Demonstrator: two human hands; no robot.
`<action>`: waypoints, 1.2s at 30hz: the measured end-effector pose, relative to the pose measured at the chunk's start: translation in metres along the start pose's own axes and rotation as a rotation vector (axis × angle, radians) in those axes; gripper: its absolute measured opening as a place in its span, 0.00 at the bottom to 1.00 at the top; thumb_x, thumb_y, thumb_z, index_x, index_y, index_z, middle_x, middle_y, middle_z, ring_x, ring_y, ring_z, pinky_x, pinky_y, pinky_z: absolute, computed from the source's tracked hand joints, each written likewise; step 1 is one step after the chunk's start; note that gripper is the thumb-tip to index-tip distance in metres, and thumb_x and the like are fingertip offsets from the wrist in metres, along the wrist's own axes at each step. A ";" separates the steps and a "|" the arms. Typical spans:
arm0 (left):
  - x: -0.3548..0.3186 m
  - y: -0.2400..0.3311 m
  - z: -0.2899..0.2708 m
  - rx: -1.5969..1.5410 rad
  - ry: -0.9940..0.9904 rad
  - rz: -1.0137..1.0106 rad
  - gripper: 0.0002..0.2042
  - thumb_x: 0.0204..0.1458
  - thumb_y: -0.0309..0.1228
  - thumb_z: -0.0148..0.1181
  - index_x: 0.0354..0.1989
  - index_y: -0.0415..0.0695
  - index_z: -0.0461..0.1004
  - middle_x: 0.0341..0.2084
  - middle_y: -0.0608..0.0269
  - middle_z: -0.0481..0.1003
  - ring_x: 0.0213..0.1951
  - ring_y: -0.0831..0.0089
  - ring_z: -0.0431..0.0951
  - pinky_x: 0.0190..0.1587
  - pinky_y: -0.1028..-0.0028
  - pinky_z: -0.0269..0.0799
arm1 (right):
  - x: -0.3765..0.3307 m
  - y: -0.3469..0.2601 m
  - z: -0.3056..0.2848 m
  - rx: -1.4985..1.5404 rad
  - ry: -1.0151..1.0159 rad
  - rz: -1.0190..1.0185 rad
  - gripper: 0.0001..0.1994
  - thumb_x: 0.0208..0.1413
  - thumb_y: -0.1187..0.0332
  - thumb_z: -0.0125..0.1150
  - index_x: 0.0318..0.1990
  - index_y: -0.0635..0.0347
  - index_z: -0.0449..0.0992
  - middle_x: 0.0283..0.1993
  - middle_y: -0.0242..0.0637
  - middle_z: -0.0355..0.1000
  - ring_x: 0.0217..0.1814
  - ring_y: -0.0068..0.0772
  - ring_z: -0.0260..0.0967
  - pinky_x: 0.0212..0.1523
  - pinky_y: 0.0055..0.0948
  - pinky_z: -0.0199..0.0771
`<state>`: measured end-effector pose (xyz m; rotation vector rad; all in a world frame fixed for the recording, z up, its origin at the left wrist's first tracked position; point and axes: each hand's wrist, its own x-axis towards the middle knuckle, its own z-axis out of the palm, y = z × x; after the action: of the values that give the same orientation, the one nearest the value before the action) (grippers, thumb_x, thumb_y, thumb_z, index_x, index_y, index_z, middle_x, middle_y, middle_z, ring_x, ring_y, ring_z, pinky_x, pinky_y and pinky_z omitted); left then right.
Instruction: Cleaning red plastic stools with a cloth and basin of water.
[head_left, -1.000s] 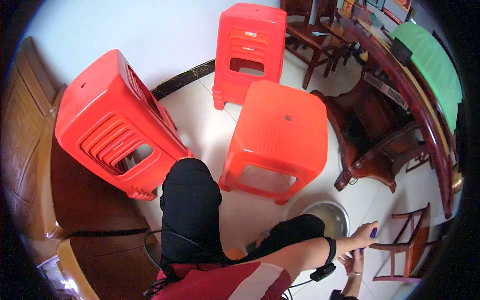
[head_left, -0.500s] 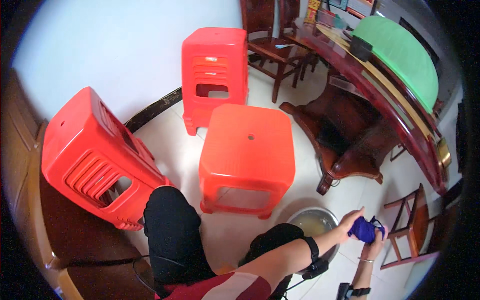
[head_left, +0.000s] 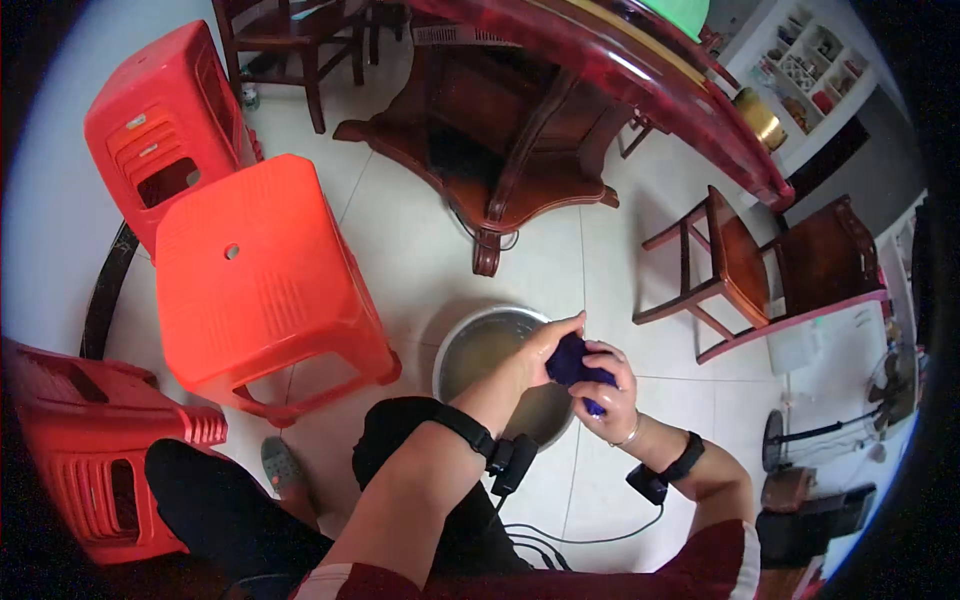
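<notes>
A purple cloth [head_left: 567, 361] was bunched between the two hands, held up near the right rim of a round metal basin [head_left: 441, 360] on the tiled floor. The left hand [head_left: 545, 350] had its grip closed on the cloth's left side; the right hand [head_left: 612, 390] pinched the other end, fingers curled over it. Some of the left fingers were hidden, so how tightly they pressed was hard to tell. Cloudy liquid lay in the basin, partly behind the left forearm. Both forearms wore black straps, and a thin bracelet [head_left: 630, 433] circled the right wrist. To the left stood a red stool [head_left: 250, 280], with more red stools behind and below it. A wooden chair [head_left: 740, 250] stood to the right, and a dark red surface [head_left: 620, 60] curved across the top.
</notes>
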<state>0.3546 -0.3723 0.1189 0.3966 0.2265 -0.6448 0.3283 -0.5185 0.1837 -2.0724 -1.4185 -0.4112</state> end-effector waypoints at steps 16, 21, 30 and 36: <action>0.040 -0.040 -0.038 1.180 0.261 0.139 0.12 0.38 0.36 0.57 0.23 0.40 0.77 0.21 0.49 0.76 0.26 0.61 0.78 0.34 0.65 0.72 | -0.058 0.004 0.049 -0.162 -0.325 -0.378 0.08 0.31 0.64 0.60 0.24 0.47 0.71 0.36 0.32 0.64 0.46 0.42 0.61 0.42 0.38 0.63; 0.042 -0.066 -0.036 1.425 0.373 0.088 0.10 0.42 0.34 0.55 0.30 0.43 0.78 0.30 0.47 0.77 0.37 0.55 0.78 0.41 0.63 0.72 | -0.067 -0.003 0.060 -0.164 -0.453 -0.426 0.06 0.35 0.64 0.59 0.25 0.50 0.74 0.37 0.32 0.65 0.47 0.41 0.61 0.43 0.37 0.63; 0.023 -0.101 -0.023 1.755 0.346 0.003 0.12 0.48 0.33 0.52 0.35 0.40 0.77 0.38 0.48 0.76 0.42 0.52 0.76 0.44 0.59 0.71 | -0.121 -0.004 0.095 -0.165 -0.773 -0.521 0.14 0.41 0.69 0.57 0.40 0.58 0.75 0.48 0.39 0.70 0.52 0.40 0.65 0.52 0.38 0.65; 0.028 -0.087 -0.048 1.434 0.497 0.272 0.14 0.52 0.40 0.52 0.37 0.42 0.74 0.34 0.46 0.76 0.35 0.52 0.78 0.41 0.59 0.72 | -0.092 -0.006 0.040 -0.135 -0.555 -0.270 0.09 0.39 0.69 0.60 0.32 0.54 0.75 0.39 0.36 0.70 0.47 0.42 0.65 0.47 0.38 0.66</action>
<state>0.3179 -0.4304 0.0419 1.9425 0.1399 -0.3312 0.2845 -0.5598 0.1029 -2.2092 -2.0556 -0.0266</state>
